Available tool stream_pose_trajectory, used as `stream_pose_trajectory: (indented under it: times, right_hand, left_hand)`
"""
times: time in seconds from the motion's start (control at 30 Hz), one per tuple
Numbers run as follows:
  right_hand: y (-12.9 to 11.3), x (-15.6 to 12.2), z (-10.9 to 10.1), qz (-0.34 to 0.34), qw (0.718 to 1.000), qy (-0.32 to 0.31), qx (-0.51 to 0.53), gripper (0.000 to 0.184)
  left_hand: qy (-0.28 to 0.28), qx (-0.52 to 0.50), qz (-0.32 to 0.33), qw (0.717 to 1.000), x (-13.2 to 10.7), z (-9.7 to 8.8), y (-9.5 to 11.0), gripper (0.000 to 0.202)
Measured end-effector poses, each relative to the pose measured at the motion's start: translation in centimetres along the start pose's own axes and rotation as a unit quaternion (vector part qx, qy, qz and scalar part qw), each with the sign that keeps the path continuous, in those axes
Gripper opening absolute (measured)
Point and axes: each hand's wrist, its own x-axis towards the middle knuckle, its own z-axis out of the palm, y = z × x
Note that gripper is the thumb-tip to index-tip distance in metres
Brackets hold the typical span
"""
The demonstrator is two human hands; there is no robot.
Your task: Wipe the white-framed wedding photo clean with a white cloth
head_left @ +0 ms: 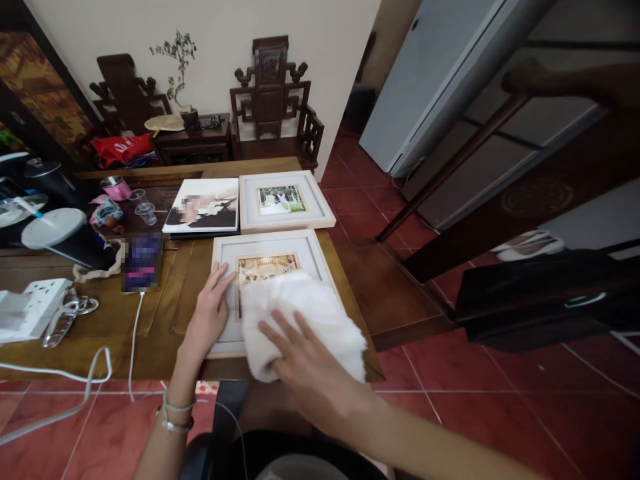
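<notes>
A light wooden picture frame (216,257) with a pale mat lies flat near the table's front right corner. Its photo (267,265) is partly hidden under a bunched white cloth (320,313). My right hand (310,363) presses on the cloth, fingers apart and slightly curled into it. Along the frame's left border rests my left hand (213,307), its fingers stretched out and touching the frame. Just behind lies a second picture frame (325,212) with an outdoor photo. To its left is a photo album or panel (203,203) on top of something dark.
On the left of the wooden table (170,347) are a lidded dark cup (65,233), a charging phone (143,263), a white power strip (37,307) and small clear cups (145,212). White cables hang over the front edge. A wooden chair (460,173) stands at right.
</notes>
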Motion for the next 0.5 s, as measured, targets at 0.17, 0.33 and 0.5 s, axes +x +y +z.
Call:
stream_pose_trajectory:
  times: [0.17,0.33,0.5]
  right_hand:
    - [1.7,-3.1,-4.4,0.088,0.994,-0.056,-0.026,0.029]
    - [-0.5,-0.6,-7.3,0.057,0.993,-0.101,-0.013,0.032]
    - [-2.0,2.6,-4.4,-0.031,0.998,-0.045,0.022,0.03]
  left_hand:
    - [-0.005,0.034,-0.029,0.999,0.0,0.1,0.3,0.052]
    - [0.008,-0.013,0.001,1.0,0.3,0.0,0.0,0.046]
    - [0.01,-0.042,0.01,0.999,0.7,-0.4,0.1,0.042]
